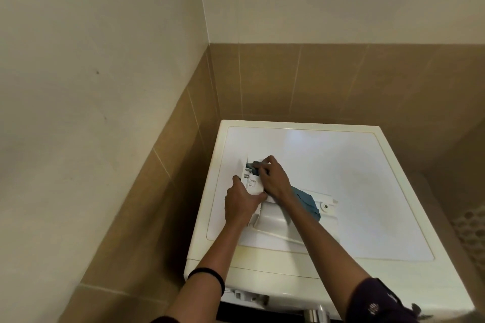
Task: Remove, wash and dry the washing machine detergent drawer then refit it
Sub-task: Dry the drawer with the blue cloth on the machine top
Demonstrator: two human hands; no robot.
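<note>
The white detergent drawer (253, 183) lies on top of the white washing machine (341, 165), its front panel (275, 220) toward me. My left hand (241, 202) grips the drawer's left side wall. My right hand (273, 178) presses a blue-grey cloth (307, 199) into the drawer's far compartments; part of the cloth trails out under my right wrist. A bit of cloth shows at my fingertips inside the drawer.
The machine stands in a corner, with brown tiled walls (288, 78) behind and to the left. The open drawer slot (246, 295) shows on the machine's front at the bottom edge. A metal fitting (315, 313) sits near the lower edge.
</note>
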